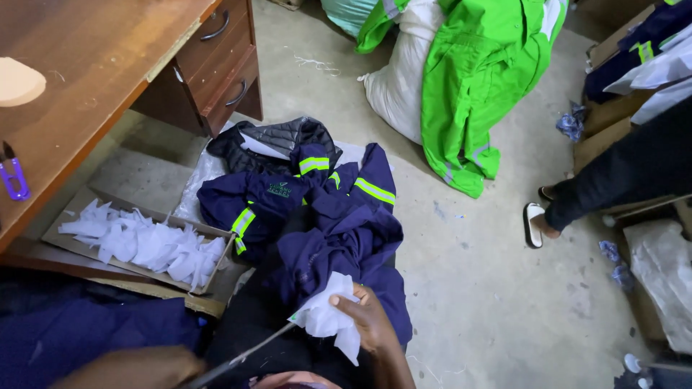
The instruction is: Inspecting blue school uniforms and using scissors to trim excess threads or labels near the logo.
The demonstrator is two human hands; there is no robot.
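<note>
The right hand is closed around a crumpled white cloth, thumb and fingers pinching it low in the view, just above the person's lap. The cloth touches a heap of navy jackets with yellow-green reflective stripes, which spreads from the lap out over the concrete floor. A thin grey rod slants from the cloth down toward the bottom edge. The left hand is out of sight; only a blurred forearm shows along the bottom edge, so its state cannot be told.

Left of the jackets, a shallow cardboard tray holds more white cloth pieces; its right end sits just beside the heap. Above it the wooden table juts in from the top left corner, its drawers facing the floor, with purple snips near its left edge.

To the right of the jackets the floor lies bare as far as another person's sandalled foot. A bright green jacket drapes over a white sack at the top.
</note>
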